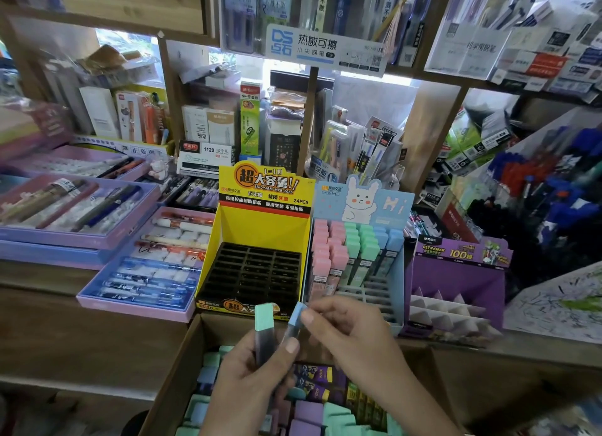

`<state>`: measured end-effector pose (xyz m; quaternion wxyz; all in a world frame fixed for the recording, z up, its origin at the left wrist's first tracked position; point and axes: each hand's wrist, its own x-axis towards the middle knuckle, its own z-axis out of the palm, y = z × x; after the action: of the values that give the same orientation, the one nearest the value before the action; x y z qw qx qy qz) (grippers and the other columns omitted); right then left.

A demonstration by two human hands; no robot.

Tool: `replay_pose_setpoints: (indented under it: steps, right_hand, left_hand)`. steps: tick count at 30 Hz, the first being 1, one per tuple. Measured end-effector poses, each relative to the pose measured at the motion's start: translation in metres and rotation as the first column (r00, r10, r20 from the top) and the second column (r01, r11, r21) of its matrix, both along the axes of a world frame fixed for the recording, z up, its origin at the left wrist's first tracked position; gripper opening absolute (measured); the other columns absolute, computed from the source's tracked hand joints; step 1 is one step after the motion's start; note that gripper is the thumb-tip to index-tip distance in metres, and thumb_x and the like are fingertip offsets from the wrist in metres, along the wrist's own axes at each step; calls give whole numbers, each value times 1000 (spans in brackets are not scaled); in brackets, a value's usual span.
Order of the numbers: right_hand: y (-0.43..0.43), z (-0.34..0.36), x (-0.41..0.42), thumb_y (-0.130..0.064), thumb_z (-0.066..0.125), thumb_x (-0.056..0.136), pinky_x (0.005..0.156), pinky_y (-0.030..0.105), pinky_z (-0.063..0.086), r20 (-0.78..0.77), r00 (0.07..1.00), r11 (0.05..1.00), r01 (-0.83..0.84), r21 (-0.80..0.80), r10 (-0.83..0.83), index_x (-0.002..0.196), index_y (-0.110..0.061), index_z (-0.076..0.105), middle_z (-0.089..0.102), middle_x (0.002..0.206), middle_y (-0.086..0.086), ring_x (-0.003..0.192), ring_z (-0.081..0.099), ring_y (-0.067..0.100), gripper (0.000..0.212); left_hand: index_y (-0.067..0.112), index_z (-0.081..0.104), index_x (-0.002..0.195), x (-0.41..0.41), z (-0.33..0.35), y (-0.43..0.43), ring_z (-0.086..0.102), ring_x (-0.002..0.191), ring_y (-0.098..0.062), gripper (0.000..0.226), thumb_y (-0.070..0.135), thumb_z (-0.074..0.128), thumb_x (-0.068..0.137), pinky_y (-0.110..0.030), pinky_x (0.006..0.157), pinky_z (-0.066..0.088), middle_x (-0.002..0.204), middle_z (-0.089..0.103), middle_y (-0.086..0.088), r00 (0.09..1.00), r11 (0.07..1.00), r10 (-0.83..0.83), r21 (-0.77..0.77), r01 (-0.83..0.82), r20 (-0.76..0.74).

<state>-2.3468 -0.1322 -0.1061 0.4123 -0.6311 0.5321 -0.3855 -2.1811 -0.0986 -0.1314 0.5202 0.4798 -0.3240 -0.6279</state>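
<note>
My left hand (250, 377) grips a green-capped lead case (264, 325) upright, thumb across its dark body. My right hand (351, 334) pinches a blue-capped lead case (295, 320) beside it, fingers on the cap. Both cases are held above a brown cardboard box (182, 354) full of several pastel-capped cases (325, 413). Just behind stands a light blue bunny display box (395, 263), its back rows holding pink, green and blue cases (338, 250) and its front slots bare.
A yellow display box (264, 214) with a bare black slotted tray stands left of the bunny box. A purple display box (456, 272) stands to the right. Lilac pen trays (143, 272) lie at the left. Shelves of stationery fill the back.
</note>
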Motion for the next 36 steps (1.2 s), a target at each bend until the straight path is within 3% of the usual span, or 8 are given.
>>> replay_pose_setpoints:
  steps: [2,4,7,10,13,19,26,36]
  right_hand:
    - [1,1,1,-52,74,87,72,27,60,11,1000,1000,2,28,-2,98,-38,76,78,88,-3,79,74,14,18]
    - [1,1,-1,-53,77,83,70,27,60,14,1000,998,6,69,-7,96,-35,76,78,87,-3,78,75,11,22]
    - [1,3,-2,-33,77,89,59,31,56,103,994,991,-33,133,20,96,-31,76,78,84,3,62,69,14,7]
    - [1,8,-9,-19,71,95,57,29,55,126,992,989,-40,142,22,98,-31,77,78,81,6,58,65,14,14]
    - [-2,19,-23,-18,71,96,56,26,52,114,993,996,-1,91,-9,98,-33,77,76,77,10,58,62,17,17]
    - [-11,52,-67,-8,71,92,55,23,56,116,983,987,152,-58,-144,92,-28,79,77,80,7,65,71,17,22]
    - [-33,67,-108,-10,72,93,64,13,56,-13,941,910,323,-258,-338,100,-19,75,78,76,-1,68,75,13,13]
    - [-53,49,-114,-8,72,93,72,14,59,-246,888,883,283,-373,-389,113,-11,75,76,78,-6,69,73,2,20]
  left_hand:
    - [23,77,86,1,0,0,57,52,-15,37,35,86,53,-26,49,44,60,61,-7,999,999,-28,-31,29,42]
    - [16,77,85,2,0,1,63,52,-13,34,22,85,53,-19,50,49,61,66,-7,996,997,-49,-62,54,78]
    - [8,75,90,1,0,1,69,61,-14,41,19,85,52,-19,55,54,70,73,-10,989,995,-54,-77,65,136]
    - [13,76,85,0,-2,0,68,71,-20,16,23,81,73,-26,64,56,76,72,-13,989,999,-27,-38,32,143]
    - [14,75,87,-1,-6,-3,63,70,-23,15,28,70,89,-33,66,48,77,67,-13,998,998,7,64,-11,63]
    - [17,79,87,1,-12,-7,60,57,-14,23,20,59,97,-27,54,43,79,74,-13,1000,995,13,99,-11,-15]
    - [16,80,87,2,-14,-8,59,59,-17,26,17,57,98,-29,55,43,78,73,-12,999,997,4,79,-1,-33]
    - [12,78,91,3,-18,-8,55,60,-21,23,12,57,98,-28,52,40,76,71,-13,1000,998,4,60,-3,-13]
